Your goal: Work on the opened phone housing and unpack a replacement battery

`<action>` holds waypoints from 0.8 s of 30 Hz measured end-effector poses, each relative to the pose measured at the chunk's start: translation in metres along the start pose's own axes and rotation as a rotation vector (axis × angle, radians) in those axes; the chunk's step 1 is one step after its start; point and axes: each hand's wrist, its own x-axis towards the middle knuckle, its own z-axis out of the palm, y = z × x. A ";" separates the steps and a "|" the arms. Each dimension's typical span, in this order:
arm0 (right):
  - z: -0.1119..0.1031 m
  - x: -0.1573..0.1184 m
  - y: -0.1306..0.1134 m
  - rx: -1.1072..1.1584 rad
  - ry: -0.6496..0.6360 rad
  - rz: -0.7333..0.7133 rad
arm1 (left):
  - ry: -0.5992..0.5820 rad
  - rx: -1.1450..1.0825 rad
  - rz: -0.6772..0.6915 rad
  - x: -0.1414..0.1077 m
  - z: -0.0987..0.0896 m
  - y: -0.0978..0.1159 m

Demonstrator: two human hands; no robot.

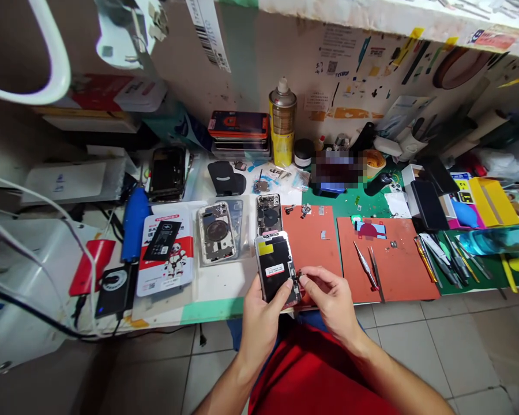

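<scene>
My left hand is closed around the lower part of a phone screen assembly, its black back with a yellow patch and a white label facing up. The thumb presses on its lower right edge. At that same edge my right hand pinches a small dark part that looks like a flex cable; its far end is hidden by the fingers. Just beyond the screen lies an opened phone body. Another opened phone housing rests on a clear bag to the left.
Orange mats on the right carry a screwdriver, tweezers and small parts. A yellow spray can stands at the back. Left are a battery on a white-and-red package and a blue tool. White cables hang at far left.
</scene>
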 end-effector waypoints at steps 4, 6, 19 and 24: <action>-0.001 -0.001 0.007 -0.080 -0.014 -0.107 | 0.013 0.033 0.009 0.001 0.000 -0.001; -0.001 -0.002 0.007 -0.129 -0.014 -0.156 | 0.039 0.061 0.018 0.001 0.000 -0.001; 0.009 -0.021 0.012 -0.523 0.178 -0.747 | 0.185 0.228 0.118 0.002 0.003 -0.006; 0.008 -0.021 0.017 -0.806 0.102 -1.072 | 0.198 0.197 0.115 0.002 0.005 -0.006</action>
